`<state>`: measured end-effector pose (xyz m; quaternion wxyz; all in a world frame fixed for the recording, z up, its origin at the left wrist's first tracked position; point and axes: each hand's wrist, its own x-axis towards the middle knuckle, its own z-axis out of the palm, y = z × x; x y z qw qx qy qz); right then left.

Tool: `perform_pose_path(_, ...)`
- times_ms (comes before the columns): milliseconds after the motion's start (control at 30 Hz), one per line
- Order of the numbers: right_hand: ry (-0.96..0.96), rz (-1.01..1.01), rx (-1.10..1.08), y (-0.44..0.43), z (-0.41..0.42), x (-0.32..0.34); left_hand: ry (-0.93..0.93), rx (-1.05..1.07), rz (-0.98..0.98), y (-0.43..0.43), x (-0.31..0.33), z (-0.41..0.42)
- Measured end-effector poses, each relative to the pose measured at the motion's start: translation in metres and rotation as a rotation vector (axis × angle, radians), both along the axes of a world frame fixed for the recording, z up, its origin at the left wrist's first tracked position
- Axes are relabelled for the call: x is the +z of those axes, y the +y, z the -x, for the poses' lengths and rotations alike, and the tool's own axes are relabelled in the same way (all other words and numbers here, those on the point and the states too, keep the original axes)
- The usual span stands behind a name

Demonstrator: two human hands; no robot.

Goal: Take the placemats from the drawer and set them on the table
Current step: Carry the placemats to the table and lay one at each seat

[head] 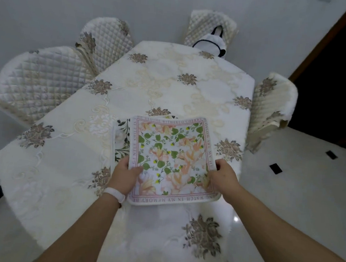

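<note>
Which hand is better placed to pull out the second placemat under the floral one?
Left, probably. The lower placemat shows only to the left of the top placemat, right beside the left hand. The right hand pinches the opposite edge, with the top one between it and the lower one.

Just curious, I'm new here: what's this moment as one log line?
left hand: holds floral placemat | right hand: holds floral placemat | second placemat: partly underneath | table: beneath both
</note>
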<state>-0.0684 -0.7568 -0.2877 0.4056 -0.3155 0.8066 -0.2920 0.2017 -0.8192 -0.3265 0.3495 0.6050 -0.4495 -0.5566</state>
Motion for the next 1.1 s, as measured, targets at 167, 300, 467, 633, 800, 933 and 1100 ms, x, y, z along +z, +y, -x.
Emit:
perform_pose_path(167, 0.026, 0.064, -0.131, 0.055, -0.009, 0.006, 0.082, -0.122, 0.017, 0.023, 0.002, 0.001)
perform_pose_path(300, 0.026, 0.074, -0.202, 0.097, -0.011, 0.003, 0.097, -0.181, 0.028, 0.057, 0.005, 0.007)
perform_pose_path(467, 0.027, 0.088, -0.189, 0.121, 0.0, 0.011, 0.049, -0.214, 0.035, 0.083, 0.011, 0.017)
perform_pose_path(633, 0.016, 0.174, -0.191, 0.147, 0.041, 0.022, -0.018, -0.213, 0.072, 0.095, 0.031, 0.065)
perform_pose_path(800, -0.023, 0.218, -0.33, 0.21, 0.13, 0.026, -0.029, -0.311, 0.078, 0.138, 0.046, 0.171)
perform_pose_path(933, -0.029, 0.22, -0.464, 0.281, 0.208, 0.015, -0.072, -0.43, 0.073, 0.184, 0.046, 0.268)
perform_pose_path(1100, -0.007, 0.206, -0.589, 0.368, 0.297, 0.003, -0.083, -0.571, 0.067, 0.246, 0.04, 0.38)
